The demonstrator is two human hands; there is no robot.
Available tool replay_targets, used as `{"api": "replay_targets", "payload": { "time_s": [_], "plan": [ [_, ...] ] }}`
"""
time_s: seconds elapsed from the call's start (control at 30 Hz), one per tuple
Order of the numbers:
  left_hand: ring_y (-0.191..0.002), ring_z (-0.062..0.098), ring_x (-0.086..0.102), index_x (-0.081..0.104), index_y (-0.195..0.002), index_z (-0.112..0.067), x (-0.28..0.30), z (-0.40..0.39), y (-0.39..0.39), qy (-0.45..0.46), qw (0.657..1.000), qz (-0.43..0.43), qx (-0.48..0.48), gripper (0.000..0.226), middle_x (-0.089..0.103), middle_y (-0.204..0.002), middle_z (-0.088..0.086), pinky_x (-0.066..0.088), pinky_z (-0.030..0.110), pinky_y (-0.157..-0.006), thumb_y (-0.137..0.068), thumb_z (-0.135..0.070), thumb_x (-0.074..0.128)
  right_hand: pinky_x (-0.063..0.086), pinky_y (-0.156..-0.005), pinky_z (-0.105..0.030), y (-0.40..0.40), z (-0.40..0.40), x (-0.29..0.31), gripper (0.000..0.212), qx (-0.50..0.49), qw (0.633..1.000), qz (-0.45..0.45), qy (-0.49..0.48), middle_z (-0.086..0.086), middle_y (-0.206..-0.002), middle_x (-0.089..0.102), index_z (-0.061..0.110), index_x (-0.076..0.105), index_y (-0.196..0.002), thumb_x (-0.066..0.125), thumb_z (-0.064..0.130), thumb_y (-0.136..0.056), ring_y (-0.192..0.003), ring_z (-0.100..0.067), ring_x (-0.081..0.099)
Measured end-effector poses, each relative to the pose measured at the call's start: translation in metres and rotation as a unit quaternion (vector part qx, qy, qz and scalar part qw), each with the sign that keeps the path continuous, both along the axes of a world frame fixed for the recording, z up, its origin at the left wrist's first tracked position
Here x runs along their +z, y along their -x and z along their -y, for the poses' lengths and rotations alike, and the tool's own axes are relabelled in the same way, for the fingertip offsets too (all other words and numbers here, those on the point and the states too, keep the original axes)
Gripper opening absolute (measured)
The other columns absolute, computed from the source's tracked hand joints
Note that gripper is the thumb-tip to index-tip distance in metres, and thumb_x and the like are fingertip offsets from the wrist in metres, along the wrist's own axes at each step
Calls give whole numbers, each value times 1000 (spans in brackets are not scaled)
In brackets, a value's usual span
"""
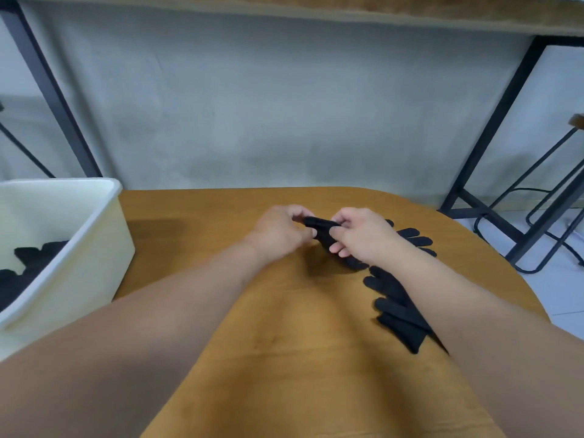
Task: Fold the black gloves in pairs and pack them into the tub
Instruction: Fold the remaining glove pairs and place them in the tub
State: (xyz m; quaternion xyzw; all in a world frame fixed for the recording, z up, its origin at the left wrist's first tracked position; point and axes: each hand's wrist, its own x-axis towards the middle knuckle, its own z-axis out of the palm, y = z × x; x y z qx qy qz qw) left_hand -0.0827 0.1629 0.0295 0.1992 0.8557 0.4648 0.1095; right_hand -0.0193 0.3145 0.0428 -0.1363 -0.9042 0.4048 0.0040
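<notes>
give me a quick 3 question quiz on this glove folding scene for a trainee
1. True or false: the tub stands on the person's right.
2. What do the left hand and right hand hold between them?
A. a folded black glove
B. a white cloth
C. nothing
3. Fill in: the loose gloves waiting to be folded lie on the ______, under the right forearm.

Key
1. False: it stands on the left, with black gloves already in it.
2. A: both hands pinch it above the table.
3. table
</notes>
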Motion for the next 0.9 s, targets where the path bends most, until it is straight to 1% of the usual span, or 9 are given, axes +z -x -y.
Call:
{"api": "replay_targets", "payload": {
  "time_s": [0.07, 0.13, 0.27, 0.4, 0.47, 0.53, 0.67, 0.77, 0.9],
  "plan": [
    [-66, 14, 63, 67, -83, -26, 12, 15, 2, -22, 999, -5, 26, 15, 72, -76, -2, 48, 24, -62, -86, -11, 68, 56, -65, -28, 7, 13, 10, 14, 10, 1000, -7, 26, -6, -84, 76, 26, 61, -88, 56, 16, -96, -64, -15, 67],
    [-72, 22, 68, 68, -86, -22, 22, 30, 3, -36, 998, -3, 48, 13, 75, -84, 9, 56, 33, -72, -87, -10, 67, 57, -73, -32, 13, 26, 17, 10, 24, 998, -28, 42, -6, -86, 76, 24, 64, -87, 62, 15, -92, -70, -17, 70],
    [-85, 20, 72, 71, -92, -25, 36, 64, 6, -25, 996, -42, 75, 7, 75, -86, -1, 58, 38, -82, -89, -20, 67, 49, -63, -26, 21, 53, 27, 1, 27, 995, -99, 10, 0, -88, 74, 22, 69, -89, 70, 23, -88, -78, -17, 67],
    [-70, 4, 63, 69, -85, -31, 36, 100, -12, 13, 991, -109, 81, 12, 70, -80, -9, 46, 8, -60, -88, -20, 66, 46, -62, -23, 10, 80, 19, 4, 66, 989, -127, 27, 0, -81, 74, 22, 70, -82, 72, 21, -85, -72, -16, 65],
    [-72, -1, 59, 68, -83, -35, 23, 121, -30, 63, 989, -124, 54, 16, 67, -82, -14, 40, 6, -60, -87, -20, 67, 40, -53, -16, -2, 92, 5, 7, 118, 989, -92, -9, 7, -73, 69, 25, 69, -78, 74, 22, -84, -62, -10, 57],
    [-80, 2, 60, 70, -91, -36, 6, 139, -47, 136, 986, -95, 8, 13, 65, -86, -15, 45, 13, -69, -88, -23, 67, 39, -52, -15, -14, 103, -11, 8, 181, 981, -28, -59, 13, -67, 60, 27, 69, -79, 75, 23, -83, -59, -6, 52],
    [-81, 5, 58, 70, -102, -33, -31, 160, -74, 267, 961, -21, -74, 16, 62, -90, -12, 45, 18, -71, -91, -25, 62, 49, -69, -22, -33, 120, -42, 13, 261, 950, 117, -125, 15, -83, 62, 32, 71, -90, 73, 22, -81, -77, -7, 60],
    [-91, 5, 57, 68, -104, -35, -40, 166, -83, 283, 954, -16, -98, 23, 60, -104, -15, 45, 17, -75, -92, -19, 57, 56, -83, -30, -38, 125, -47, 18, 269, 944, 153, -119, 10, -101, 65, 36, 71, -91, 69, 23, -78, -89, -12, 64],
    [-91, 7, 57, 66, -105, -37, -36, 166, -86, 295, 949, 27, -108, 37, 57, -109, -14, 42, 14, -69, -94, -9, 45, 55, -79, -26, -41, 128, -46, 11, 260, 944, 161, -125, 12, -99, 66, 34, 73, -89, 67, 30, -81, -83, -8, 63]
  ]
}}
